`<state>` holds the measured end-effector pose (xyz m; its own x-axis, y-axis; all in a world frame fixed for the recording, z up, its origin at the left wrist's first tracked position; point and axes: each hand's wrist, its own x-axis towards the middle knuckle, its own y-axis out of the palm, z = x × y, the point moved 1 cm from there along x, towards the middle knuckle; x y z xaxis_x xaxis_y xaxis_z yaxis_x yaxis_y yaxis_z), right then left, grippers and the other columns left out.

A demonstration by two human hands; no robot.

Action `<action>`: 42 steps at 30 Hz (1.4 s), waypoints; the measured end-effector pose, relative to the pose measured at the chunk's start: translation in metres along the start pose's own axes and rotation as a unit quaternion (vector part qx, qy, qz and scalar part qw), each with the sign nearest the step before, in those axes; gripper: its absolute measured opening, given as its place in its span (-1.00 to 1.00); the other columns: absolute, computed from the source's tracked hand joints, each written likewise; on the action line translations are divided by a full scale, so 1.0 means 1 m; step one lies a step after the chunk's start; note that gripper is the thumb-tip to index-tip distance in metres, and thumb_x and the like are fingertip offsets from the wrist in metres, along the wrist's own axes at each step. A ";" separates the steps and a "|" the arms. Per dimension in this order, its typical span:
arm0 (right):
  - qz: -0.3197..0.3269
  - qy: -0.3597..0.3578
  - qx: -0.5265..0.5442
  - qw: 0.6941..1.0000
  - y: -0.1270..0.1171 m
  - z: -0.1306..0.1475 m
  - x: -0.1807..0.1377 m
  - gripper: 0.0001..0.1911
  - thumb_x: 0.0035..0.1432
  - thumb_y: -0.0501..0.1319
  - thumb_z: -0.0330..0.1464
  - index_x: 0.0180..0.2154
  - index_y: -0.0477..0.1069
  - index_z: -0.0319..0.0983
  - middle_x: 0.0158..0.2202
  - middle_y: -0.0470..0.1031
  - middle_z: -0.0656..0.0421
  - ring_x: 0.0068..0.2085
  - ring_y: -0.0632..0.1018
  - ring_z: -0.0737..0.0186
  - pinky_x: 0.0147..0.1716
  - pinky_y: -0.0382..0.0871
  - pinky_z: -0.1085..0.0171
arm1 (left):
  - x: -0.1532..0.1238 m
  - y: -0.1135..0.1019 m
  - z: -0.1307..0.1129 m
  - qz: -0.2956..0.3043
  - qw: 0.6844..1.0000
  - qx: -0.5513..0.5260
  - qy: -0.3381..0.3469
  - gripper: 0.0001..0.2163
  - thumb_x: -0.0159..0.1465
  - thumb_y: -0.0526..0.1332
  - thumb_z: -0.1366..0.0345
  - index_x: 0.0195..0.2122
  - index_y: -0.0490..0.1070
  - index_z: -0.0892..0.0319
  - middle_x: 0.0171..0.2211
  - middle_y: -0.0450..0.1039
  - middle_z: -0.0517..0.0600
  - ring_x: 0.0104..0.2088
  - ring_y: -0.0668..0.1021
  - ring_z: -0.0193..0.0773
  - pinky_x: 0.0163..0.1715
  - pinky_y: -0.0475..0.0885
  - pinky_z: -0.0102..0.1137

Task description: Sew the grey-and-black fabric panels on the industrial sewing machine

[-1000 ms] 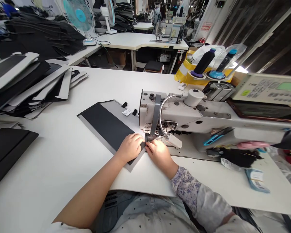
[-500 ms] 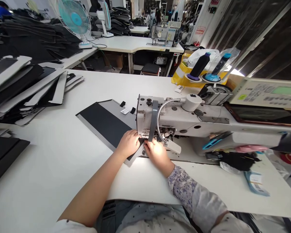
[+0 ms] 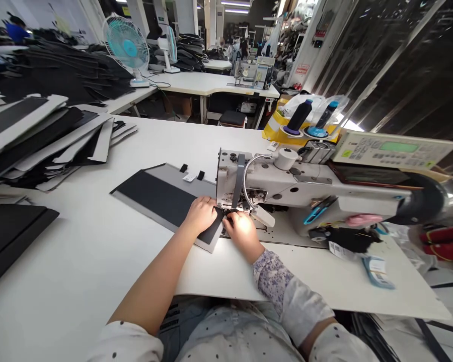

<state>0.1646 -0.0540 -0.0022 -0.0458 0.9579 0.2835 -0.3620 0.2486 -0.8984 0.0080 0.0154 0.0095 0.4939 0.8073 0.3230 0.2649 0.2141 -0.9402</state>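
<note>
A flat grey and black fabric panel (image 3: 158, 198) lies on the white table, its right end under the head of the sewing machine (image 3: 226, 176). Two short black tabs and a white label (image 3: 189, 177) show along its far edge. My left hand (image 3: 202, 213) is on the panel just left of the needle area, fingers bent and pressed onto the fabric. Close to the presser foot, my right hand (image 3: 243, 231) is closed, thumb and fingers together at the panel's edge. Something small and black shows at its fingertips; what it is, I cannot make out.
Stacked grey and black pieces (image 3: 53, 136) lie at the left, with a dark folded piece (image 3: 15, 236) nearer me. Thread cones (image 3: 300, 115) and a control panel (image 3: 396, 148) stand behind the machine. A blue cutter (image 3: 315, 211) rests on its arm. Fans (image 3: 126, 45) stand farther back.
The camera view has shifted. The panel has turned slightly, its near corner swinging right and away from me. Both hands stay beside the needle area, and black material now shows at my right fingertips.
</note>
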 end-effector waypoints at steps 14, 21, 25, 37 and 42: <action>-0.019 -0.018 -0.060 0.998 0.018 0.006 -0.001 -0.75 0.23 0.06 -0.43 -0.40 0.48 -0.26 -0.45 0.50 0.08 -0.40 0.51 0.22 -0.34 0.32 0.30 | -0.033 -0.009 -0.028 -0.001 0.998 -0.017 0.057 -0.81 0.30 0.12 0.35 -0.18 0.51 0.04 -0.31 0.42 0.02 -0.25 0.41 -0.15 -0.22 0.32 -0.25; -0.008 -0.051 0.003 0.999 0.009 0.013 -0.006 -0.77 0.24 0.08 -0.42 -0.32 0.52 -0.29 -0.37 0.49 0.05 -0.29 0.50 0.18 -0.20 0.37 0.24 | -0.033 -0.008 -0.029 0.000 0.997 -0.028 0.068 -0.79 0.27 0.15 0.40 -0.13 0.52 0.07 -0.26 0.45 0.04 -0.21 0.41 -0.14 -0.18 0.34 -0.24; 0.024 -0.097 0.062 0.993 -0.009 -0.002 -0.029 -0.67 0.23 0.15 -0.30 -0.02 0.44 -0.30 -0.11 0.51 -0.01 -0.07 0.48 0.11 -0.04 0.36 0.17 | -0.033 -0.008 -0.030 0.011 0.996 -0.044 0.080 -0.71 0.25 0.11 0.47 -0.09 0.51 0.05 -0.24 0.46 0.02 -0.23 0.41 -0.18 -0.17 0.36 -0.26; 0.107 -0.162 -0.025 0.981 -0.007 -0.001 -0.039 -0.06 0.19 0.03 0.12 0.33 -0.05 -0.42 0.34 0.02 -0.11 0.34 0.07 -0.07 0.26 0.00 -0.06 | -0.023 0.002 -0.019 -0.053 0.998 -0.021 -0.013 -0.77 0.25 0.07 0.47 -0.14 0.44 0.16 -0.14 0.48 0.10 -0.12 0.48 -0.11 -0.08 0.39 -0.20; 0.117 -0.152 -0.017 0.981 -0.007 0.000 -0.039 -0.08 0.20 0.02 0.12 0.34 -0.05 -0.39 0.35 -0.04 -0.07 0.34 0.08 -0.08 0.25 0.03 -0.05 | -0.003 0.006 -0.005 -0.043 0.999 0.013 -0.026 -0.82 0.27 0.04 0.44 -0.24 0.44 0.20 -0.24 0.48 0.13 -0.16 0.50 -0.08 -0.10 0.38 -0.20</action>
<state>0.1687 -0.0928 -0.0063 -0.4017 0.9034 0.1499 -0.2773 0.0361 -0.9601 0.0123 0.0118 0.0034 0.4270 0.8124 0.3972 0.2822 0.2976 -0.9120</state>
